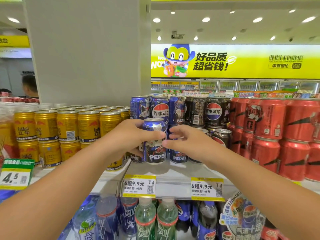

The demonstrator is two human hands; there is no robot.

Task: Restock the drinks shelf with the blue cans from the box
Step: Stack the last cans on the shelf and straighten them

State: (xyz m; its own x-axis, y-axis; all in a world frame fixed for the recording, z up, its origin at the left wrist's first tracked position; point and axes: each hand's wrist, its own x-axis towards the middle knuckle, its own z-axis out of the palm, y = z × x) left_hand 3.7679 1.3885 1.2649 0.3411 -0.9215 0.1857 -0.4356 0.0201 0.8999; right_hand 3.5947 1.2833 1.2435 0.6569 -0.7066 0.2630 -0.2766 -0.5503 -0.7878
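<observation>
**A:** Where's the blue can right now?

**B:** I see the blue Pepsi can standing upright at the front of the drinks shelf, above the yellow price tags. My left hand grips it, thumb across its front and fingers curled round its left side.

**A:** And the other hand?

**B:** My right hand is just right of the can, fingers loosely spread, holding nothing. I can't tell whether its fingertips touch the can.

**A:** What's around it?

**B:** More blue Pepsi cans are stacked behind, black Pepsi cans and red cans to the right, gold Red Bull cans to the left. Bottles sit on the shelf below.
</observation>
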